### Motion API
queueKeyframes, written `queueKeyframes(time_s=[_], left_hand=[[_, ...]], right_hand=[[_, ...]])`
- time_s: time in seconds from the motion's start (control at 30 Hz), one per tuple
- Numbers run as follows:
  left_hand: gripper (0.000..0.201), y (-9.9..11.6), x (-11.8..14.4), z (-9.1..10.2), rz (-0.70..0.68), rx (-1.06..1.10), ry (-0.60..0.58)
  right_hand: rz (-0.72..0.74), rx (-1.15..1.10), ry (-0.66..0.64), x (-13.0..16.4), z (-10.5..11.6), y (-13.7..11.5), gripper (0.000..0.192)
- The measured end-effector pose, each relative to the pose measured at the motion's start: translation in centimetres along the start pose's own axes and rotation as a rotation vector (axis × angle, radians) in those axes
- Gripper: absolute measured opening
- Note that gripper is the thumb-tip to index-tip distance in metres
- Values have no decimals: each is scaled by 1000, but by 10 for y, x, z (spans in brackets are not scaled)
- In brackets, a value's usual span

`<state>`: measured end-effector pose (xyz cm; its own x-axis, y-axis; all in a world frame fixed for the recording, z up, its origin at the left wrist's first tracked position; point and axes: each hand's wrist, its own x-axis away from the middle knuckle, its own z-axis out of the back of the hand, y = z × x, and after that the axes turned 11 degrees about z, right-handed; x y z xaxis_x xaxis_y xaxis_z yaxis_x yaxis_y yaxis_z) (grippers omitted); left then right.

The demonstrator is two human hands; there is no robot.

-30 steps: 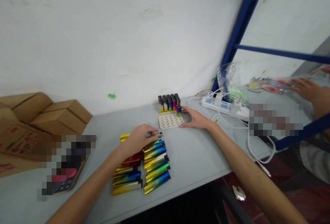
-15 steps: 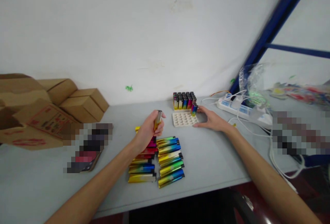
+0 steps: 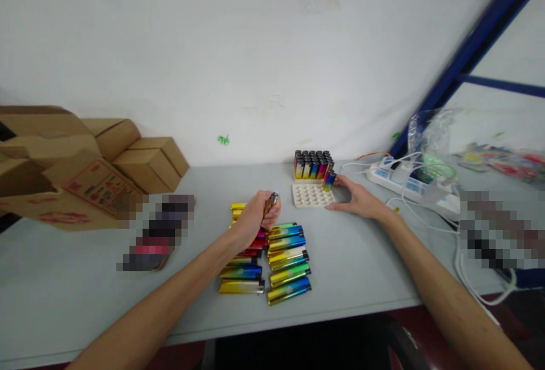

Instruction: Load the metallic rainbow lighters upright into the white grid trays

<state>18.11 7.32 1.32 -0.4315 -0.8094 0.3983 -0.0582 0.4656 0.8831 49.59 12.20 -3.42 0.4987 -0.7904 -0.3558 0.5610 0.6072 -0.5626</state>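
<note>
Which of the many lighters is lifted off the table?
The gold lighter gripped in the left hand; the others lie in rows or stand in the white tray.

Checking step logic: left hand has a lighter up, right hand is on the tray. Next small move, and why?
Probably carry the lighter in the left hand over to the white tray and stand it in an open hole. The tray's back rows hold upright lighters, the front holes show empty, and the right hand rests at the tray's edge, near a leaning lighter.

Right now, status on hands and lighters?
Left hand grips one gold lighter. Right hand steadies white holed tray. Path between them unobstructed.
</note>
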Motion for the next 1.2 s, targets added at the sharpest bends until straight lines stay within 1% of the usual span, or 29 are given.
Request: queueKeyframes(time_s=[0.1, 0.23, 0.37, 0.53, 0.67, 0.73, 0.8, 0.9, 1.0, 1.1, 1.2], left_hand=[[34, 2, 3, -1, -15, -11, -10], [41, 3, 4, 0, -14, 16, -62], [41, 1, 2, 2, -16, 42, -83], [36, -4, -4, 3, 3, 51, -36], [32, -3, -4, 4, -23, 35, 26], [33, 0, -2, 4, -35, 45, 33], [36, 4, 2, 3, -34, 67, 12], [42, 7, 6, 0, -34, 96, -26], [39, 7, 6, -7, -69, 97, -25], [37, 5, 2, -15, -133, 36, -23], [38, 6, -6, -24, -189, -42, -49]], right_hand=[[12, -8, 11, 0, 0, 0, 90], [39, -29, 16, 0, 0, 0, 89], [16, -25, 7, -1, 1, -3, 87], [-8, -15, 2, -2, 2, -8, 89], [13, -29, 11, -1, 1, -3, 93], [34, -35, 20, 0, 0, 1, 95], [39, -29, 22, 0, -1, 3, 96], [28, -14, 31, 0, -2, 5, 97], [36, -25, 44, -1, -2, 3, 96], [51, -49, 45, -2, -2, 2, 95], [78, -77, 49, -3, -2, 1, 96]])
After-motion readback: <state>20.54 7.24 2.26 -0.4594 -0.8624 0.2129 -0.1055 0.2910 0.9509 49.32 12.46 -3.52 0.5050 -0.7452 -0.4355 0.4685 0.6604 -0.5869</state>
